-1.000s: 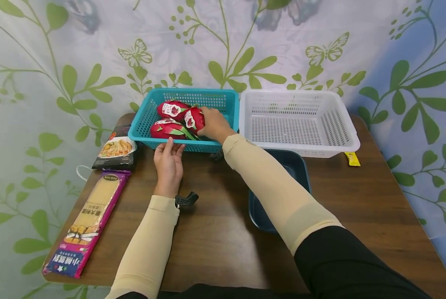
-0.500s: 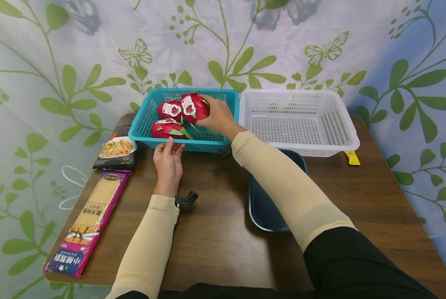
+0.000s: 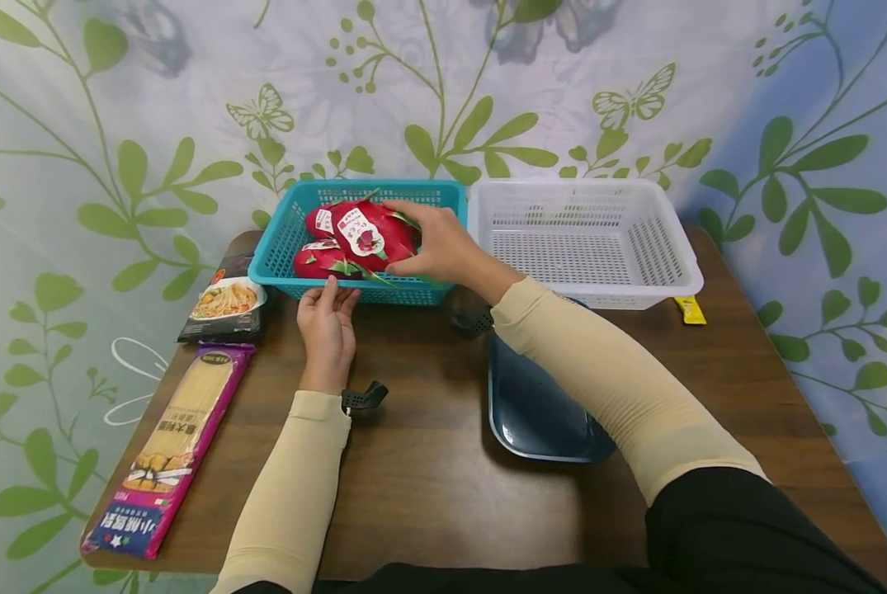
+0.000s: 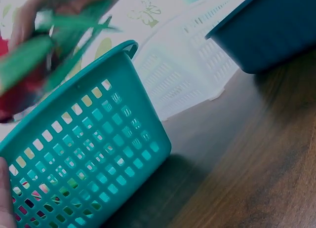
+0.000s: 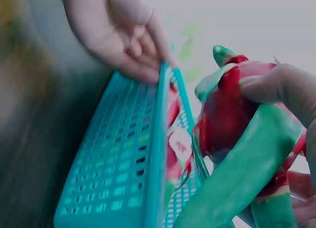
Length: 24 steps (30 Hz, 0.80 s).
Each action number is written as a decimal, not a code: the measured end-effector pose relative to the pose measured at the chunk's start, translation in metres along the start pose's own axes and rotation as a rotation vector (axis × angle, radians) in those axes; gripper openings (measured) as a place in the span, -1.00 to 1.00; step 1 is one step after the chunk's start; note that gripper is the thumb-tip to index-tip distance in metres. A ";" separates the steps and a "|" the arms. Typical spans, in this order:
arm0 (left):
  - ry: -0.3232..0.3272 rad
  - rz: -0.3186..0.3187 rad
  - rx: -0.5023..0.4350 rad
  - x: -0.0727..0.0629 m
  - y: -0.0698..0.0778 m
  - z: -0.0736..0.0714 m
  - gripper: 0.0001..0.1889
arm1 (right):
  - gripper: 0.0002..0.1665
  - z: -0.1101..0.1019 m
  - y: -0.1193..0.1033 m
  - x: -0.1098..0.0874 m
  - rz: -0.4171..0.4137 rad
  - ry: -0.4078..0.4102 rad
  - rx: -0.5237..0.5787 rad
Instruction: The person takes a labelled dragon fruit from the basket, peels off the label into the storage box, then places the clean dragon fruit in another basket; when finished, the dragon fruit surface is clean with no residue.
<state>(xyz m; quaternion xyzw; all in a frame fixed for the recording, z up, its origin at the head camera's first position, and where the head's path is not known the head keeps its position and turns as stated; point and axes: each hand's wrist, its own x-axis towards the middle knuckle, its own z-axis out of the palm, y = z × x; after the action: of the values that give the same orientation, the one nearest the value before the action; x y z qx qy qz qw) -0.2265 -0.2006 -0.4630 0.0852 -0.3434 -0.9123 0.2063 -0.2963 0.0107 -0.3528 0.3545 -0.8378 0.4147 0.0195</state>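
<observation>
My right hand (image 3: 443, 245) grips a red dragon fruit (image 3: 387, 239) with green scales and a white label. It is raised over the right part of the teal basket (image 3: 443, 293). In the right wrist view, the thumb presses the top of the held dragon fruit (image 5: 229, 114), with fingers on its underside. Two more dragon fruits lie at the basket's left, one at the back (image 3: 323, 219) and one in front (image 3: 318, 262), partly hidden by the held one. My left hand (image 3: 327, 334) holds the basket's front rim, palm up; in the right wrist view its fingers (image 5: 140, 72) meet the rim.
A white basket (image 3: 606, 299) stands right of the teal one. A dark blue tray (image 3: 540, 412) lies under my right forearm. Left are a black noodle packet (image 3: 224, 301) and a purple-edged pasta packet (image 3: 172, 445). A small yellow packet (image 3: 690, 310) lies behind right.
My right hand has lifted the dragon fruit off the other two and brought it up, nearer to the camera. The left hand has stayed at the basket's front rim.
</observation>
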 end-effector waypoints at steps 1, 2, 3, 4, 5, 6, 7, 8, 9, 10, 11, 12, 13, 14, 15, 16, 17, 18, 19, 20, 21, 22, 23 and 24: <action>0.008 0.002 0.006 0.000 0.000 0.000 -0.48 | 0.12 -0.002 -0.003 -0.005 -0.016 -0.006 0.015; 0.019 0.004 0.009 0.000 0.000 0.000 -0.51 | 0.11 -0.004 -0.007 -0.009 -0.028 -0.016 0.033; 0.028 0.004 0.011 -0.001 0.000 0.000 -0.55 | 0.11 -0.006 -0.010 -0.014 -0.035 -0.027 0.051; 0.038 0.005 0.017 -0.001 -0.001 0.000 -0.58 | 0.10 -0.007 -0.012 -0.019 -0.041 -0.040 0.070; 0.047 0.006 0.026 -0.001 -0.001 0.001 -0.61 | 0.10 -0.008 -0.015 -0.024 -0.044 -0.055 0.087; 0.053 0.007 0.037 -0.001 -0.001 0.001 -0.62 | 0.09 -0.008 -0.017 -0.029 -0.044 -0.074 0.095; 0.057 0.008 0.043 -0.001 -0.001 0.001 -0.64 | 0.09 -0.008 -0.018 -0.033 -0.043 -0.095 0.108; 0.058 0.009 0.059 0.000 -0.001 0.000 -0.65 | 0.08 -0.007 -0.019 -0.037 -0.042 -0.118 0.114; 0.061 0.007 0.073 0.000 -0.001 0.000 -0.65 | 0.08 -0.006 -0.019 -0.041 -0.044 -0.140 0.121; 0.062 0.009 0.080 0.001 0.000 0.000 -0.66 | 0.07 -0.004 -0.018 -0.044 -0.047 -0.161 0.123; 0.064 0.009 0.090 0.001 0.001 -0.001 -0.65 | 0.08 -0.001 -0.018 -0.046 -0.050 -0.179 0.123; 0.063 0.007 0.094 0.002 0.001 -0.002 -0.64 | 0.08 0.001 -0.016 -0.048 -0.051 -0.195 0.127; 0.062 0.005 0.096 0.002 0.002 -0.003 -0.63 | 0.08 0.003 -0.015 -0.050 -0.051 -0.207 0.135; 0.060 -0.003 0.091 0.003 0.003 -0.004 -0.61 | 0.08 0.005 -0.013 -0.051 -0.050 -0.213 0.136; 0.055 -0.009 0.088 0.003 0.003 -0.005 -0.58 | 0.08 0.007 -0.011 -0.053 -0.043 -0.217 0.141; 0.050 -0.015 0.089 0.003 0.004 -0.006 -0.55 | 0.08 0.008 -0.009 -0.055 -0.034 -0.220 0.144; 0.044 -0.023 0.095 0.003 0.004 -0.007 -0.51 | 0.08 0.009 -0.007 -0.057 -0.024 -0.223 0.146; 0.038 -0.030 0.101 0.003 0.004 -0.007 -0.47 | 0.08 0.009 -0.005 -0.059 -0.015 -0.230 0.149; 0.035 -0.036 0.115 0.003 0.004 -0.008 -0.45 | 0.08 0.010 -0.004 -0.062 -0.010 -0.240 0.147; 0.028 -0.039 0.124 0.002 0.004 -0.008 -0.43 | 0.09 0.010 -0.002 -0.064 -0.007 -0.257 0.147; 0.021 -0.038 0.137 0.002 0.004 -0.008 -0.42 | 0.09 0.011 -0.001 -0.067 -0.007 -0.275 0.144; 0.011 -0.035 0.138 0.001 0.004 -0.008 -0.42 | 0.09 0.012 0.000 -0.069 -0.010 -0.295 0.138; 0.002 -0.032 0.138 0.001 0.004 -0.008 -0.44 | 0.09 0.013 0.002 -0.072 -0.012 -0.315 0.131; -0.005 -0.029 0.142 0.000 0.004 -0.007 -0.46 | 0.09 0.014 0.003 -0.074 -0.015 -0.334 0.126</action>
<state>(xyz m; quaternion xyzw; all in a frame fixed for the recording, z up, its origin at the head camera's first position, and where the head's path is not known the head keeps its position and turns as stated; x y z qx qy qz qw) -0.2233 -0.2076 -0.4661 0.1024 -0.4065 -0.8887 0.1856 -0.2394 0.0452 -0.3883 0.4254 -0.7991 0.4014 -0.1391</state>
